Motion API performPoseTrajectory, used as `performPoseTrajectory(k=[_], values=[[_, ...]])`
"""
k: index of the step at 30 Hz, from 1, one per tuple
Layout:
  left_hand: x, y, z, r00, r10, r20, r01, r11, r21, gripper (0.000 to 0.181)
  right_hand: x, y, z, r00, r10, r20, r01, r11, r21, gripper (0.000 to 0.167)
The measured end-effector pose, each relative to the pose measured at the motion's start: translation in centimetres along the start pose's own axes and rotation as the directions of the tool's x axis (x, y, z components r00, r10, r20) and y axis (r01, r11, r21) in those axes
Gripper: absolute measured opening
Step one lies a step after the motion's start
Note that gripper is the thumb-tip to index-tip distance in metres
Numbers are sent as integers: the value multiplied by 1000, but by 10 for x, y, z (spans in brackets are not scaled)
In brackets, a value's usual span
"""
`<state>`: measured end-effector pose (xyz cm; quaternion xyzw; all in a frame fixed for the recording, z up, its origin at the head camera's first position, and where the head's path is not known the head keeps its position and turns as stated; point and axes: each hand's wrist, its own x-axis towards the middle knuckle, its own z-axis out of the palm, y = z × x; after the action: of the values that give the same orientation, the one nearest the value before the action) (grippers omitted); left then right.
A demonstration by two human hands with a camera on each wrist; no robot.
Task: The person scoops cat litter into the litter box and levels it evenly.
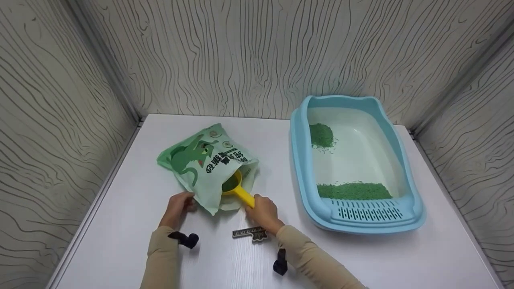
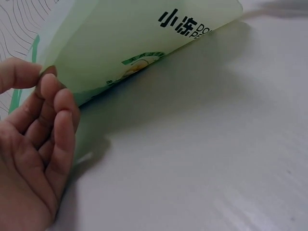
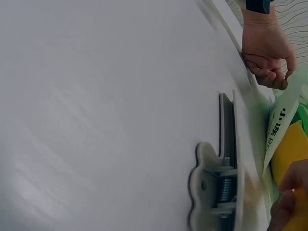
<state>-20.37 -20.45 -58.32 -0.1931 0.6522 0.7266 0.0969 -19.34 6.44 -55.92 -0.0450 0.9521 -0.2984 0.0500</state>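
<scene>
A green bag [image 1: 188, 160] with a cat picture lies on the white table, its mouth facing the near side. The left hand [image 1: 178, 206] pinches the bag's edge between thumb and fingers, also visible as the left hand [image 2: 41, 130] at the bag [image 2: 110, 43] in the left wrist view. The right hand [image 1: 263, 212] grips the handle of a yellow scoop [image 1: 243, 195], whose bowl is inside the bag's mouth with green granules in it. In the right wrist view the right hand [image 3: 291, 197] holds the yellow scoop [image 3: 288, 149] at the right edge.
To the right stands a blue litter box [image 1: 302, 168] with green granules in a pile at its back left and a band along its near end. A clip [image 1: 249, 232] lies just below the right hand, seen larger as the clip [image 3: 226, 187] in the right wrist view.
</scene>
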Motion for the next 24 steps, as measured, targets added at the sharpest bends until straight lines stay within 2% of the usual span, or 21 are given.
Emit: performPoseTrajectory(k=[3, 6, 15, 24], values=[[0, 0, -1, 1000, -1, 16, 1, 1000, -12, 22, 2, -1, 0, 1000, -2, -21, 1, 999, -37, 21], [0, 0, -1, 1000, -6, 18, 6, 1000, -19, 21, 2, -1, 0, 1000, 2, -25, -3, 1000, -31, 21], [1, 0, 1, 1000, -27, -14, 28, 1000, 11, 21, 2, 3, 0, 997, -25, -67, 25, 1000, -13, 19], [1, -1, 0, 1000, -24, -2, 24, 1000, -9, 22, 1, 5, -6, 998, -39, -54, 39, 999, 2, 18]])
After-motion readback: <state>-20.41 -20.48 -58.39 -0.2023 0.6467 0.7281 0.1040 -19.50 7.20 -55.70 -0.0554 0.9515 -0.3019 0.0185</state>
